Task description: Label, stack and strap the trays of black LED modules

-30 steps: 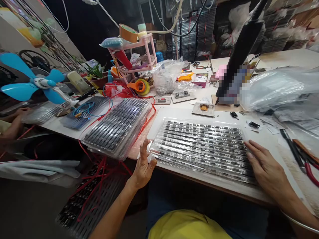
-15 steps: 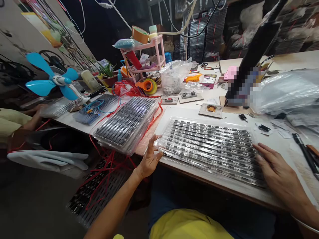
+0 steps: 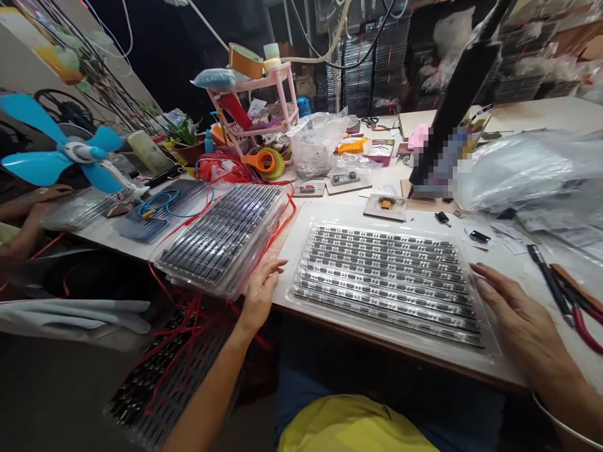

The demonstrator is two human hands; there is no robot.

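Clear tray of parts (image 3: 389, 282) lies flat on white surface (image 3: 513, 263). Right hand (image 3: 518, 314) rests at tray's right edge, grip spread. Left hand (image 3: 261, 290) at surface edge between tray and tied tray stack (image 3: 221, 242), fingers loosely spread, holding nothing.

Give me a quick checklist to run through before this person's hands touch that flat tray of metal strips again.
1. Clear tray of strips lies flat on the white table: ok.
2. Left hand off the tray, at the table edge beside it: ok.
3. Right hand open, at the tray's right end; actual contact: cannot tell.
4. Strips in neat parallel rows: ok.
5. Stacked trays bound with red cord jut over the table edge: not ok.
6. Red-handled pliers close by the right hand: not ok.
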